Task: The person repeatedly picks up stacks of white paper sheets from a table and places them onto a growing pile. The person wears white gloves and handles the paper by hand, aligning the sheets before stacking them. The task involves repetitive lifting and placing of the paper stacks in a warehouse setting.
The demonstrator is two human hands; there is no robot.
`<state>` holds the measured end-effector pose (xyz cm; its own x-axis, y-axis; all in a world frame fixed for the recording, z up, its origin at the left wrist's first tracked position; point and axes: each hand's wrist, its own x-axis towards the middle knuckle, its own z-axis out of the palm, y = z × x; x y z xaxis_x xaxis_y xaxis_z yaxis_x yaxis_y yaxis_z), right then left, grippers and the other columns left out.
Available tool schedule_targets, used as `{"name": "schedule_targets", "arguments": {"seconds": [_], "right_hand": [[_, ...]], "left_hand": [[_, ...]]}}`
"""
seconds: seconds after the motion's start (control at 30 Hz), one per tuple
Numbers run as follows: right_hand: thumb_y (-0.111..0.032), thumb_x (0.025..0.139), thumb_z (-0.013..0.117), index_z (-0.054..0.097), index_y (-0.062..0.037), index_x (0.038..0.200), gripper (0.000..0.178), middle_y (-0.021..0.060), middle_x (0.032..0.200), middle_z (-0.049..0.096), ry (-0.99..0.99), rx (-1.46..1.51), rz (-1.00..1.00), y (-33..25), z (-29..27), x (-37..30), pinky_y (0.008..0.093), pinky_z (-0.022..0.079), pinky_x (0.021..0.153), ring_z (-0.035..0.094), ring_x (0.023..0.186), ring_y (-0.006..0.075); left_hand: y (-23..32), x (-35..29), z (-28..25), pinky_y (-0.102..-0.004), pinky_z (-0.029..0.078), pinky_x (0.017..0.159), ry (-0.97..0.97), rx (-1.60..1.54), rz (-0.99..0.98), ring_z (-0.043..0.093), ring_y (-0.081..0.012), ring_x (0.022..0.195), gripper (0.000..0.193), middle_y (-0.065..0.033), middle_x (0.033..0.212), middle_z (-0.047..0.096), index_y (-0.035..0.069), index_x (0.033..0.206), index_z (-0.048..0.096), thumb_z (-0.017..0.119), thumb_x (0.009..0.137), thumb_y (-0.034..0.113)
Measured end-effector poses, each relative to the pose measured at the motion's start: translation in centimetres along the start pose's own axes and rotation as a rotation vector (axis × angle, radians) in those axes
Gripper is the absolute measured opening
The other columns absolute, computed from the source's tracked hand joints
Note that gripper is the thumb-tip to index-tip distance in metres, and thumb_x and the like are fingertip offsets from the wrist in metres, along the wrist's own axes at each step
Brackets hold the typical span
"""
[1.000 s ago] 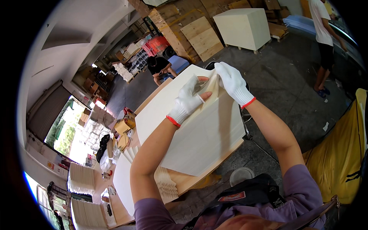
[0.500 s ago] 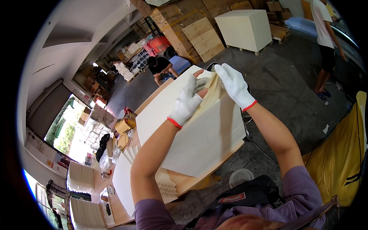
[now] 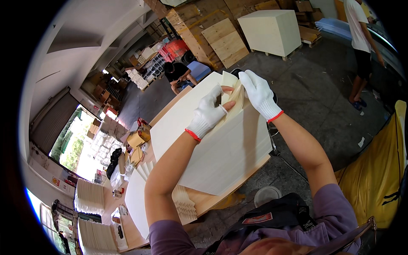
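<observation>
A thick stack of large off-white paper sheets [image 3: 187, 114] lies on the wooden table in front of me, its far right corner bent up and fanned. My left hand [image 3: 208, 111] wears a white glove with red trim that leaves the thumb and a fingertip bare. Those bare tips curl around the fanned sheet edges at the corner. On the corner's right side, my right hand [image 3: 257, 93], also gloved, keeps its fingers together against the raised sheets. Its fingertips grip the lifted edges, and part of the grip is hidden behind the paper.
More stacked sheets [image 3: 89, 196] stand at the left of the wooden table [image 3: 206, 199]. A person in black [image 3: 178, 72] sits beyond the table; another person [image 3: 361, 46] stands at far right. A white block-shaped stack [image 3: 272, 34] rests on a pallet. Yellow fabric [image 3: 374, 170] hangs at right.
My left fingers have moved slightly right and curled in on the sheet edges. A corner of some sheets now stands up between my hands. The right hand has barely moved.
</observation>
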<state>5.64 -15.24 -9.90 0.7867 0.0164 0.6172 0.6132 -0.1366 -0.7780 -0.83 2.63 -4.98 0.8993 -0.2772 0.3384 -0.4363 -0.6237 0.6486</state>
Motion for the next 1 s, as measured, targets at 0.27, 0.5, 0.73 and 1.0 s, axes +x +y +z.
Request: {"name": "schedule_targets", "arguments": {"seconds": [0.27,0.5,0.73,1.0], "right_hand": [[-0.055,0.1,0.044,0.054,-0.0014,0.085,0.056,0.0181,0.073,0.054,-0.038,-0.019,0.079,-0.8,-0.2,0.2,0.041,0.044,0.069,0.056,0.072,0.0364],[-0.05,0.102,0.043,0.053,-0.0019,0.087,0.051,0.0184,0.075,0.053,-0.028,0.018,0.052,-0.6,-0.2,0.0,0.0416,0.044,0.068,0.056,0.072,0.037],[-0.051,0.101,0.045,0.053,-0.0018,0.086,0.052,0.0174,0.074,0.054,-0.016,0.027,0.063,-0.3,-0.2,0.0,0.04,0.044,0.069,0.055,0.071,0.0358],[-0.051,0.101,0.045,0.053,-0.0018,0.085,0.052,0.0155,0.072,0.055,-0.031,0.065,0.084,-0.3,-0.2,0.1,0.0393,0.045,0.069,0.056,0.069,0.0339]], "left_hand": [[-0.7,-0.1,0.2,-0.0268,0.048,0.079,0.099,0.06,0.132,0.059,-0.0119,0.086,0.033,-0.0091,0.094,0.067,0.008,0.126,0.059,0.064,0.095,0.02],[0.2,0.2,0.3,-0.028,0.049,0.077,-0.019,0.106,-0.069,0.06,-0.0121,0.084,0.038,-0.0069,0.096,0.068,0.007,0.12,0.06,0.075,0.087,0.018],[0.0,0.1,0.3,-0.0299,0.049,0.08,-0.013,0.076,-0.037,0.06,-0.0141,0.085,0.035,-0.0083,0.094,0.067,0.008,0.122,0.06,0.07,0.091,0.018],[1.1,-0.1,-0.1,-0.0318,0.049,0.079,0.017,0.207,0.016,0.062,-0.0192,0.083,0.027,-0.0131,0.091,0.065,0.008,0.12,0.06,0.06,0.095,0.018]]}}
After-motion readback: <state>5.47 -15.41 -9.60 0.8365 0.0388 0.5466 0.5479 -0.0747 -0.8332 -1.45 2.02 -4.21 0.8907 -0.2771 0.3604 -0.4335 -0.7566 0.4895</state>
